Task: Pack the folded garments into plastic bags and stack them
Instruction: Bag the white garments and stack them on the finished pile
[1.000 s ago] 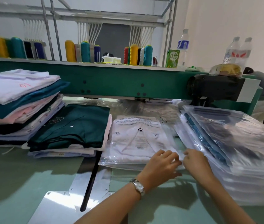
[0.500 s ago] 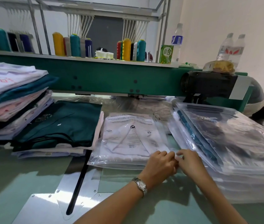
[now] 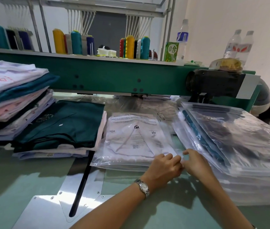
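Observation:
A clear plastic bag [image 3: 131, 138] with a white folded garment inside lies flat on the table in the middle. My left hand [image 3: 164, 166], a watch on its wrist, and my right hand [image 3: 195, 162] meet at the bag's near right corner, fingers curled and pinching the plastic edge there. Right of the bag rises a tall stack of bagged garments [image 3: 240, 146]. On its left lies a low pile topped by a dark green folded garment [image 3: 68, 126], and further left a taller pile of unbagged folded garments [image 3: 10, 96].
A green machine beam [image 3: 114, 76] crosses behind the garments, with thread cones [image 3: 76, 42] and water bottles [image 3: 238, 43] on top. A black motor housing [image 3: 213, 83] sits at its right end. A metal plate with a black slot [image 3: 81, 184] lies in the near tabletop.
Both hands have come together at the bag's near right corner and now pinch its edge. The camera has swung slightly to the right.

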{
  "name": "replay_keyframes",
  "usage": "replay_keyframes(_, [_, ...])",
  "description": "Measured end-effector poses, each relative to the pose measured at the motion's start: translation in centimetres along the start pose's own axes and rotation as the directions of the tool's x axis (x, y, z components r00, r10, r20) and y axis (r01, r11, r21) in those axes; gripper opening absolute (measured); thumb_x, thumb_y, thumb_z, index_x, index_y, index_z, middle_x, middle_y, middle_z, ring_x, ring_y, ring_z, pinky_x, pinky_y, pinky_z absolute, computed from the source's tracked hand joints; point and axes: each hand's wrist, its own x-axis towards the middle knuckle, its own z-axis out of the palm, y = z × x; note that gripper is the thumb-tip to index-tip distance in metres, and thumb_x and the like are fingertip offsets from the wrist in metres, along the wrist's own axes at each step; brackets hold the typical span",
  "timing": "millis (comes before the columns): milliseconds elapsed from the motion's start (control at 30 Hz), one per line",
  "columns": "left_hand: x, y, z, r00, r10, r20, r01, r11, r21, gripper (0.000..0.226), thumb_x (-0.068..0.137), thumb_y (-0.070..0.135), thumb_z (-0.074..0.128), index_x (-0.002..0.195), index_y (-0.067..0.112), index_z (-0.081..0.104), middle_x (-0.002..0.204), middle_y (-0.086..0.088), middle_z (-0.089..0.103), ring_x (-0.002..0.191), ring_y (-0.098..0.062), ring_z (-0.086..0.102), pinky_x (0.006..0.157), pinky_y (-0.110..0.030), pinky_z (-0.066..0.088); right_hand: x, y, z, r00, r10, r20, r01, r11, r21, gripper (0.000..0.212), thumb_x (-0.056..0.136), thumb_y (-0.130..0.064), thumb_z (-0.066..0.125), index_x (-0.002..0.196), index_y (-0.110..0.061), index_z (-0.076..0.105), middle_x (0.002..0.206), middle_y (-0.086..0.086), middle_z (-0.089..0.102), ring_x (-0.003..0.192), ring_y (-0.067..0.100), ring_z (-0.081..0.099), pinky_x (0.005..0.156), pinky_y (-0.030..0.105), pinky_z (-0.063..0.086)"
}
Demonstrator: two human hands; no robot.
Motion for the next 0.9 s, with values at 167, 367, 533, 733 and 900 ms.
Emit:
replay_keyframes(167, [0.0,-0.7,-1.1,0.996,0.025,0.082,-0.029,0.999,0.046,0.02,0.08,0.017,0.063,0.061,0.019,0.058,0.069,0.003,0.054,0.06,-0.016,0.05,0.049,-0.028,0.032,0.1,-0.1,0.2,0.999,-0.028,-0.046,0.026,0.999,-0.032,0.033,0.09,-0.009,0.05,0.121,-0.017,0.044,0.113,0.012,0.064,0.095,0.028,0.063,0.077,0.037,0.05])
replay_keyframes(367, [-3.5,-4.0,-4.0,0.998,0.05,0.046,-0.054,0.994,0.094,0.022,0.08,0.014,0.063,0.06,0.019,0.055,0.068,0.002,0.053,0.06,-0.017,0.049,0.047,-0.03,0.035,0.0,0.4,0.2,0.996,-0.071,-0.054,0.067,0.995,-0.075,0.017,0.095,-0.008,0.045,0.111,-0.013,0.042,0.11,0.015,0.064,0.093,0.032,0.062,0.077,0.036,0.049])
replay_keyframes(533, [-7.9,-7.4,-7.5,0.998,0.047,0.028,-0.051,0.986,0.162,0.024,0.081,0.012,0.063,0.059,0.018,0.053,0.067,0.001,0.051,0.058,-0.018,0.048,0.047,-0.03,0.037,-0.1,0.3,0.7,0.995,-0.093,-0.039,0.084,0.98,-0.182,0.035,0.095,-0.006,0.041,0.128,-0.003,0.029,0.123,0.019,0.06,0.11,0.036,0.058,0.083,0.036,0.045])
replay_keyframes(733, [-12.4,-11.4,-12.1,0.994,0.084,0.077,-0.101,0.961,0.256,0.024,0.082,0.013,0.068,0.061,0.019,0.056,0.069,0.003,0.05,0.058,-0.016,0.042,0.048,-0.03,0.033,0.0,0.5,1.5,0.994,-0.099,-0.051,0.082,0.959,-0.27,0.043,0.09,0.001,0.039,0.131,-0.003,0.026,0.107,0.019,0.064,0.1,0.036,0.061,0.077,0.037,0.045])
replay_keyframes(900, [-14.8,-13.7,-15.3,0.988,0.087,0.127,-0.122,0.946,0.302,0.023,0.081,0.011,0.068,0.062,0.019,0.058,0.07,0.005,0.052,0.057,-0.015,0.042,0.046,-0.029,0.037,0.3,0.4,1.9,0.987,-0.142,-0.076,0.107,0.933,-0.343,0.032,0.088,0.003,0.039,0.117,-0.004,0.028,0.098,0.017,0.066,0.093,0.037,0.063,0.069,0.036,0.041])
